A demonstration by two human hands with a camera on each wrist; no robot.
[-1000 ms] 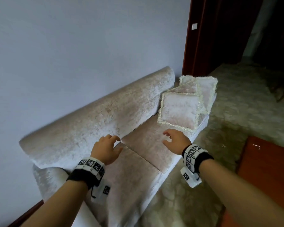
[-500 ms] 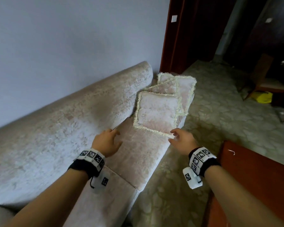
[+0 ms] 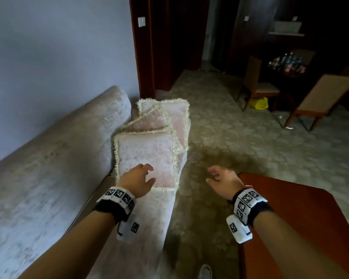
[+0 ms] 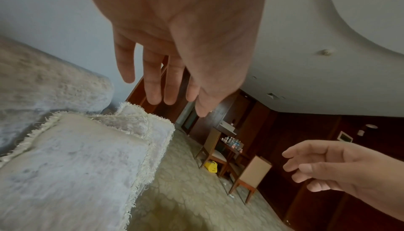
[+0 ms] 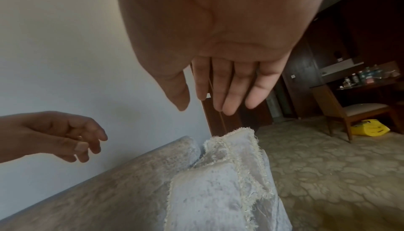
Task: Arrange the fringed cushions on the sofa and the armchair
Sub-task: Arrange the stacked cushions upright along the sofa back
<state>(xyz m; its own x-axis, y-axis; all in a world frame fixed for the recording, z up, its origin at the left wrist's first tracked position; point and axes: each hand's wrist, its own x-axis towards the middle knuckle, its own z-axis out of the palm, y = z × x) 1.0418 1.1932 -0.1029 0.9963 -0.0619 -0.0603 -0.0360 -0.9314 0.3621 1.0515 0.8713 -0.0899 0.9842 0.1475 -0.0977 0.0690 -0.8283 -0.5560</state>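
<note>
Three fringed cushions [image 3: 147, 156] lie stacked at the sofa's [image 3: 48, 168] far end, twelve o'clock of the left hand [image 3: 138, 181], right hand [image 3: 223, 181] at three, each grip slack, empty.

dim daylight | dark far room | blurred sofa edge | wide-angle bending
</note>
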